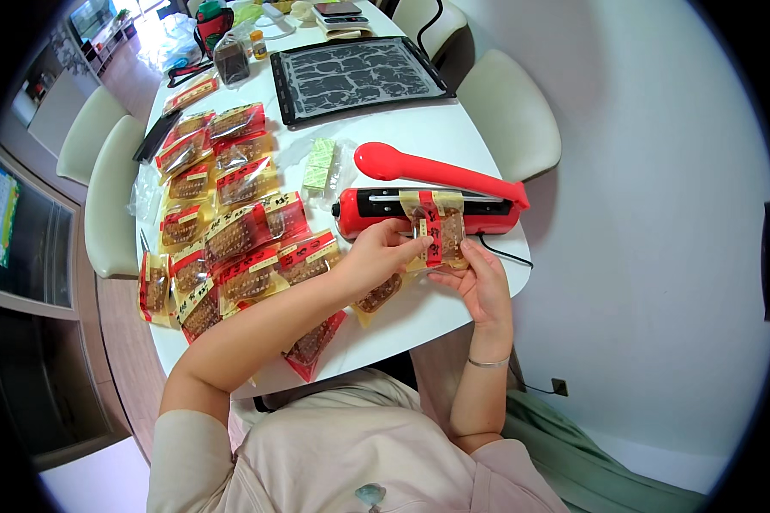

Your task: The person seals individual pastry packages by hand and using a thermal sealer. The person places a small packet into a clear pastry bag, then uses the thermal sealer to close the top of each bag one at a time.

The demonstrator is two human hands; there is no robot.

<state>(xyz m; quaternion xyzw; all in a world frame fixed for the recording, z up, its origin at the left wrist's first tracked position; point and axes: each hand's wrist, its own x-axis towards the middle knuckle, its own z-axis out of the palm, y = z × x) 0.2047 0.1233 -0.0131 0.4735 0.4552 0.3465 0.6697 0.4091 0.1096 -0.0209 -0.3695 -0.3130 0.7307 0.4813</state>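
Both my hands hold one clear, red-and-cream plastic packet (450, 224) with a brown seeded food piece inside. My left hand (380, 251) grips its left side, thumb on the red band. At the lower right corner, the fingers of my right hand (482, 282) pinch the packet. Its far end lies across the heating strip of a red and black impulse heat sealer (375, 211). The sealer's red pressing arm (436, 168) is swung up behind the packet. Another filled packet (380, 295) lies below my left hand, partly hidden by it.
Several similar packets (240, 183) cover the table's left side. Small green-printed sachets (319, 163) lie behind the sealer. Farther back are a black baking tray (359, 77), a dark-filled bag (232, 61), a small jar (258, 45) and a scale (343, 22). A power cord (504, 255) runs off the right edge.
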